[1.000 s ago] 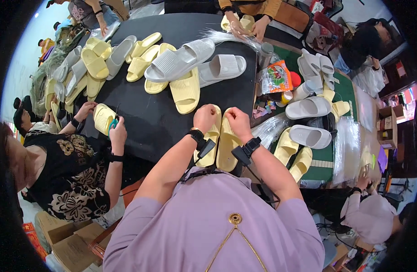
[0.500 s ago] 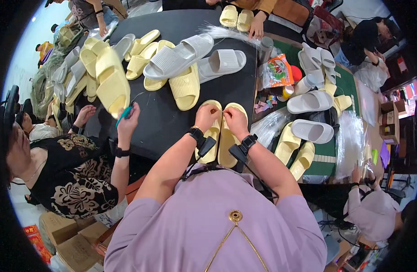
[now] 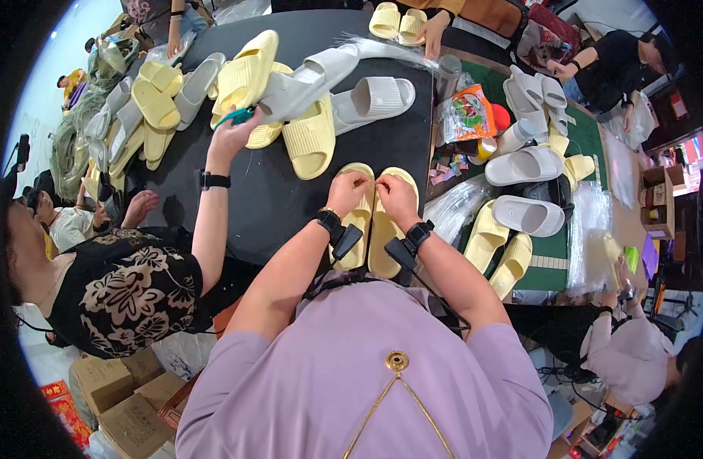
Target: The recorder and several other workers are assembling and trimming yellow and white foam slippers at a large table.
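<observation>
A pair of pale yellow slide slippers lies side by side on the black table before me, toes pointing away. My left hand rests over the strap end of the left yellow slipper. Over the right yellow slipper is my right hand. Both hands have curled fingers with the tips pinched near the inner edges of the straps. Whatever the fingertips hold is too small or hidden to make out. Just beyond them sits another yellow slipper, with a grey slipper beside it.
At left, a co-worker's hand with a teal tool reaches to the slipper pile. On the right, a green mat bears grey and yellow slippers, an orange packet and clear plastic bags. Cardboard boxes stand at lower left.
The co-worker's hand with the teal tool has moved away and to the right, toward the pile; the yellow slipper held there has gone along. My own hands have hardly moved.
</observation>
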`<action>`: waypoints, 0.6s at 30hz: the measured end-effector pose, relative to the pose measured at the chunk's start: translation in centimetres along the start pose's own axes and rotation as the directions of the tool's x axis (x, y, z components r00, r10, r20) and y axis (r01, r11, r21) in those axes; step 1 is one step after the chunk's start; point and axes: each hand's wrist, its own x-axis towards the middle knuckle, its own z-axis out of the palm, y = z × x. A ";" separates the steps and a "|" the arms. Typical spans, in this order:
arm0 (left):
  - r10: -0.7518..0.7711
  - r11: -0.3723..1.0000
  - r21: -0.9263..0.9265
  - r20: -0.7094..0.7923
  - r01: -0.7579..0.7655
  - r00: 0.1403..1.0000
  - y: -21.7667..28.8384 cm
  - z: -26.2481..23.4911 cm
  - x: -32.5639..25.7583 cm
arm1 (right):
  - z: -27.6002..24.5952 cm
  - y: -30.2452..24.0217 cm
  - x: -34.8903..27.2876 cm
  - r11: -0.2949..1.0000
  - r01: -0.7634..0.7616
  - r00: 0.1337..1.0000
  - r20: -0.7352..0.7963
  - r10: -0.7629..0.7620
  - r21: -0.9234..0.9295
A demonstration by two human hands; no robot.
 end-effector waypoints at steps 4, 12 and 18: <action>0.063 0.996 0.066 -0.003 -0.063 0.998 -0.6 0.0 0.0 | 0.1 0.1 -0.2 1.000 0.018 1.000 -0.006 -0.018 0.001; 0.104 0.986 0.126 0.026 -0.106 0.994 -0.8 -0.1 -0.8 | 0.1 -0.2 -1.2 0.998 0.059 0.998 -0.022 -0.059 0.005; -0.003 0.999 0.044 0.070 -0.001 0.998 -0.8 -0.4 0.1 | -0.1 -0.3 -0.4 0.999 0.037 0.999 0.004 -0.037 -0.022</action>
